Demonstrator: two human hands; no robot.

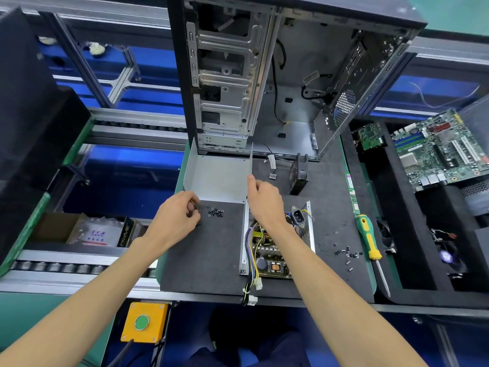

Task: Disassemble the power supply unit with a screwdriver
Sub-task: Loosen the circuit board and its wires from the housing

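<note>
PSU cover [217, 178] sits mid-mat, left of the open board tray [275, 250]. Right hand [264, 200] pinches its right edge; left hand [182, 210] is curled, maybe on a screw, can't tell. Thin sheet metal: light, stiff, probably sharp, so grab the folded sides.

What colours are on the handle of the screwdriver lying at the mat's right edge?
The plastic screwdriver handle is green and yellow, seen in the head view, the only one.

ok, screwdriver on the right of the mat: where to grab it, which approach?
Grip the screwdriver by its green-and-yellow handle, coming from above with the right hand. It lies flat on the mat, handle farther from the person, shaft pointing back toward them. Loose screws lie just left of the handle, so lift it straight up.
</note>
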